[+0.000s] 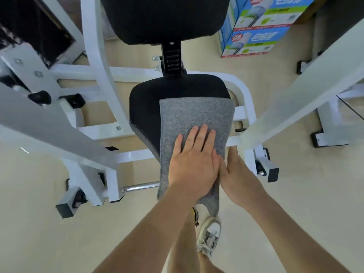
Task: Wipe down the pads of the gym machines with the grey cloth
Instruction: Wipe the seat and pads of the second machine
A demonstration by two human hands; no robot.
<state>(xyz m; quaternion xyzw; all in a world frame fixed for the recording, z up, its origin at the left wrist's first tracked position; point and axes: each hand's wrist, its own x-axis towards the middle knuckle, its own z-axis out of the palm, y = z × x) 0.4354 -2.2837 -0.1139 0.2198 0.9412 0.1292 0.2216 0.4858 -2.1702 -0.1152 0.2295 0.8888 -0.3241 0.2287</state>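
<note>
The grey cloth point(195, 115) lies spread over the right part of the black seat pad point(145, 107) and hangs down over the pad's near edge. My left hand point(194, 160) rests flat on the cloth with its fingers stretched out. My right hand point(236, 172) is at the cloth's right edge, beside the left hand, with its fingers curled around the hanging cloth. A black back pad point(163, 18) stands above the seat, joined to it by a black post point(172, 58).
White frame bars of the machine run on both sides: a thick one point(49, 123) at left, another point(307, 95) at right. Blue and green cardboard boxes point(254, 26) stand on the beige floor at the back right. My shoe point(208, 237) is below the seat.
</note>
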